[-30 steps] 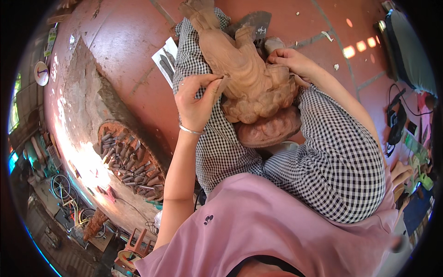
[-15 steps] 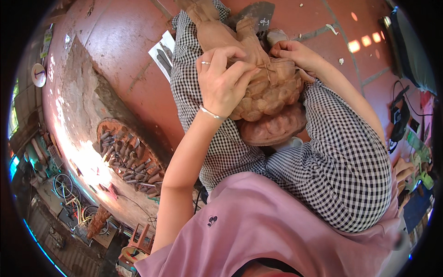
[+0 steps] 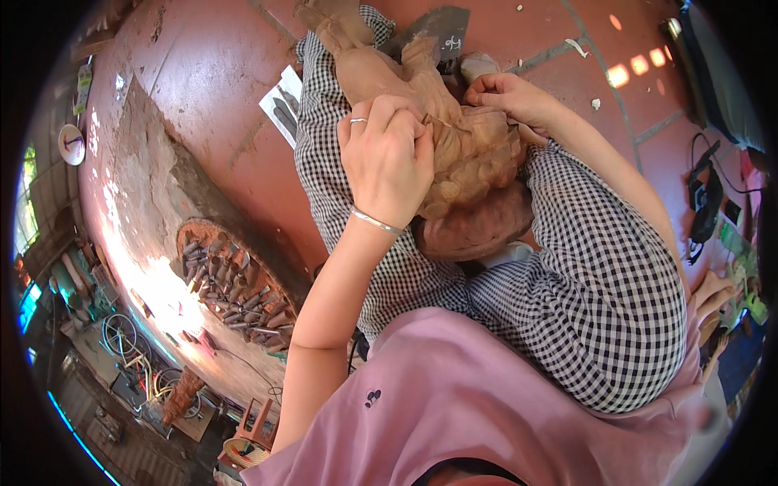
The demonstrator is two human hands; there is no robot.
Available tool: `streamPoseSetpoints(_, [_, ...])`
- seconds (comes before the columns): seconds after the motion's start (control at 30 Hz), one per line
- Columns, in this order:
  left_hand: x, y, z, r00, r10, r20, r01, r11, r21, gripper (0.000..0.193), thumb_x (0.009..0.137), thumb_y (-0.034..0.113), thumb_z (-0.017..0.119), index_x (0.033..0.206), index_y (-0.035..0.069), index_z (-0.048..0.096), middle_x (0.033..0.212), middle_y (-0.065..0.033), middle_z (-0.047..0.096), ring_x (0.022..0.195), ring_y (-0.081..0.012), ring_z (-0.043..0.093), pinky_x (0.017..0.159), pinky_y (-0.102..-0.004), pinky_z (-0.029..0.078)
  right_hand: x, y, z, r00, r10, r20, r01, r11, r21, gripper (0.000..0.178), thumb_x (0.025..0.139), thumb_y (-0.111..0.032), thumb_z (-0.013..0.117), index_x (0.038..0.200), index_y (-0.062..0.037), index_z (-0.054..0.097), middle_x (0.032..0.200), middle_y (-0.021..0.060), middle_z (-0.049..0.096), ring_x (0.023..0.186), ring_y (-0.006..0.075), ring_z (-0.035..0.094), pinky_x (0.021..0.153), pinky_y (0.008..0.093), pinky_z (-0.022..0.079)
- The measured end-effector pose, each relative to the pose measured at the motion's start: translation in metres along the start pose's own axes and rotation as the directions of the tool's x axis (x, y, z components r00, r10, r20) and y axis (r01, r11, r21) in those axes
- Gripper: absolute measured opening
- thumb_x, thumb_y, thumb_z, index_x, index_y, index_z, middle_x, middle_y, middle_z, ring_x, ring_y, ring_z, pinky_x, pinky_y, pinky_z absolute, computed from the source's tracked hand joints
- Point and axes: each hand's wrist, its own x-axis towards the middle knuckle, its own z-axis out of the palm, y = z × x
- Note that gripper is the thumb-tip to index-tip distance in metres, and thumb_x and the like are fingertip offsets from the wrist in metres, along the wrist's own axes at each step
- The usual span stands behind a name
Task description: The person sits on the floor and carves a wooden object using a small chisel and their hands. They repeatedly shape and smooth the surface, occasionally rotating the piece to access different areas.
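Reddish Tile Floor [image 3: 243, 93], Carving [image 3: 442, 89] Over Checkered Trousers [image 3: 608, 267]

To the left, a gap of tile between trousers and the dark-edged wood block [image 3: 150, 146]. Over the carving's left edge, left hand [image 3: 389, 158]: fingers curled, thumb drawn close, thin strip [image 3: 447, 124] at fingertips, hold impossible to tell. At right edge, right hand [image 3: 512, 95]: fingers bent inward, hold impossible to tell.
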Motion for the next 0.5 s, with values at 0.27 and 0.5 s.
streamPoseSetpoints(0.27, [0.017, 0.008, 0.006, 0.998, -0.026, 0.062, 0.018, 0.991, 0.133, 0.015, 0.072, 0.009, 0.074, 0.070, 0.009, 0.060, 0.087, -0.0019, 0.065, 0.086, -0.0273, 0.061, 0.075, -0.0413, 0.042, -0.009, -0.020, 0.003, 1.000, -0.004, 0.019, 0.005, 0.998, -0.070, 0.025, 0.097, -0.021, 0.064, 0.111, 0.0003, 0.064, 0.106, 0.0032, 0.067, 0.101, 0.0109, 0.060, 0.092, 0.0253, 0.047])
streamPoseSetpoints(0.5, [0.027, 0.013, 0.014, 0.999, -0.010, 0.053, 0.000, 0.984, 0.177, 0.012, 0.072, 0.008, 0.070, 0.067, 0.008, 0.060, 0.085, -0.0038, 0.064, 0.084, -0.0296, 0.060, 0.076, -0.0435, 0.043, -0.003, -0.012, 0.000, 0.998, -0.050, 0.027, 0.051, 0.998, -0.045, 0.025, 0.097, -0.022, 0.065, 0.109, -0.0001, 0.065, 0.105, 0.0030, 0.068, 0.099, 0.0108, 0.060, 0.089, 0.0252, 0.048])
